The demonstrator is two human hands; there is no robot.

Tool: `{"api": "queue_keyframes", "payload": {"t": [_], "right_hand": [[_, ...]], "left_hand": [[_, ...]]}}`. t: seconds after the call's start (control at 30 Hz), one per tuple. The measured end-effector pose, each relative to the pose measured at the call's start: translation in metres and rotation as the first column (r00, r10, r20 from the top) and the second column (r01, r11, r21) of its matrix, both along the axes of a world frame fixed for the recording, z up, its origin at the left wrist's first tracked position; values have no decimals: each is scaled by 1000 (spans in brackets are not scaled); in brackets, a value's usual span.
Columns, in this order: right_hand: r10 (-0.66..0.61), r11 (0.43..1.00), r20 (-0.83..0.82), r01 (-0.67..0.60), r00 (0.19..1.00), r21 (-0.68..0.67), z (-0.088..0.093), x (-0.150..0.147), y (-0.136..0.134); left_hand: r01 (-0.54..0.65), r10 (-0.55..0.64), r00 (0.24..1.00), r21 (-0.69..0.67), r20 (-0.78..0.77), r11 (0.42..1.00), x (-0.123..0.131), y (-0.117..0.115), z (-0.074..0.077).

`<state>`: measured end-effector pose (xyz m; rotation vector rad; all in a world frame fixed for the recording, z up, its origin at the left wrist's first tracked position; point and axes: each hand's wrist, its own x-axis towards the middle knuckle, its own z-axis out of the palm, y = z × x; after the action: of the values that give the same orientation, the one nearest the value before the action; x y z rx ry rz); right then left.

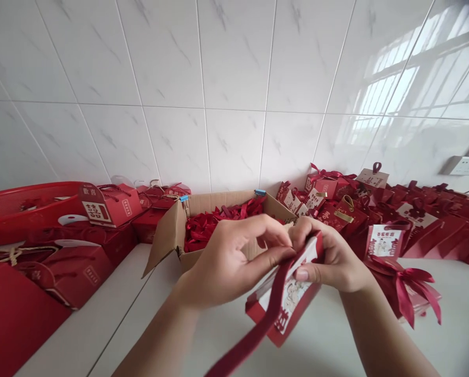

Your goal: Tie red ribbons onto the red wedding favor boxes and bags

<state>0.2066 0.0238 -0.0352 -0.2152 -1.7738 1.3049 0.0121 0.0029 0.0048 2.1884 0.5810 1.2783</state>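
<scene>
Tilted in front of me is a small red and white gift box (295, 293) with a printed picture on its face. My right hand (336, 259) grips its upper end, thumb on the printed side. A dark red ribbon (271, 309) runs across the box and trails down toward the lower edge of the view. My left hand (242, 256) pinches the ribbon near the top of the box, thumb and forefinger together. Where the fingers of both hands meet, the ribbon's end is hidden.
Behind my hands stands an open cardboard box (164, 235) of red ribbons (207, 225). Finished-looking red gift boxes (426, 230) crowd the right, one with a satin bow (409, 285). More red boxes (81, 272) and a red plastic basin (30, 199) stand left, against a tiled wall (234, 78).
</scene>
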Motion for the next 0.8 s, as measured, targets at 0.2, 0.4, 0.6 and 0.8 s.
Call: {"api": "queue_keyframes", "payload": {"t": [0.2, 0.4, 0.6, 0.8], "right_hand": [[52, 994, -57, -57, 997, -93, -7, 3, 10], [38, 971, -93, -59, 995, -233, -13, 1, 16], [44, 933, -163, -99, 986, -346, -14, -12, 16], [28, 860, -228, -140, 973, -490, -19, -33, 17]], "left_hand": [[146, -126, 986, 188, -113, 971, -7, 6, -3], [102, -70, 989, 250, -132, 963, -11, 10, -4], [45, -2, 987, 260, -163, 965, -18, 12, -1], [-77, 115, 971, 179, -211, 981, -26, 9, 6]]}}
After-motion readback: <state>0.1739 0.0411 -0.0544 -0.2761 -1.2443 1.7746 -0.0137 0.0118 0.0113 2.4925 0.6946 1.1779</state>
